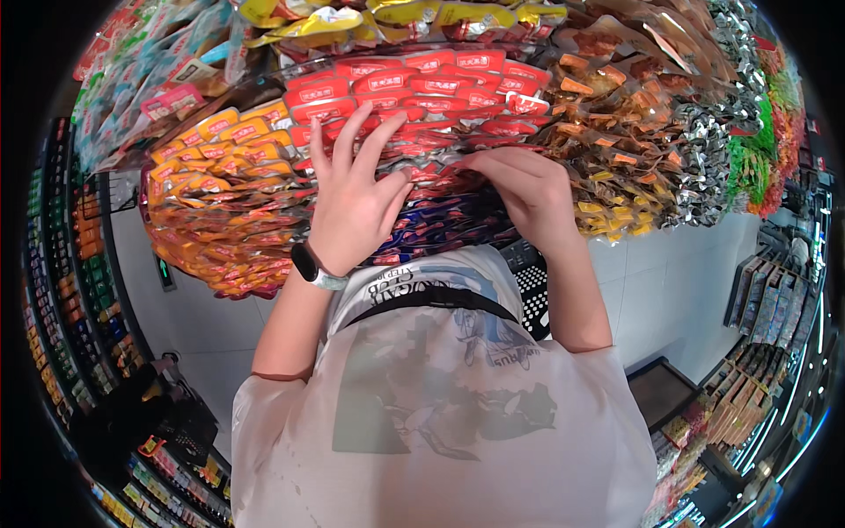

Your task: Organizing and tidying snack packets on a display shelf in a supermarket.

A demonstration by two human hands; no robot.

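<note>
Rows of red snack packets [383, 82] stand packed together in a store display in front of me. My left hand [356, 191], with a fitness band [305, 263] on its wrist, lies over the red rows with its fingers spread and nothing seen in its grasp. To its right, my right hand [528, 191] is bent at the nearer red packets, its fingertips close together at their edges; whether it grips one cannot be told. Dark blue packets [436, 224] fill the rows between my wrists. Orange packets [224, 178] are packed on the left, clear-wrapped brown packets [594, 119] on the right.
Yellow packets [455, 16] lie at the far side of the display. A black perforated basket [533, 290] shows beside my waist. Stocked shelves [86, 264] run along the left over a tiled floor [204, 323]. A dark-clothed person [119, 416] appears at lower left. Boxed goods [769, 297] stand at right.
</note>
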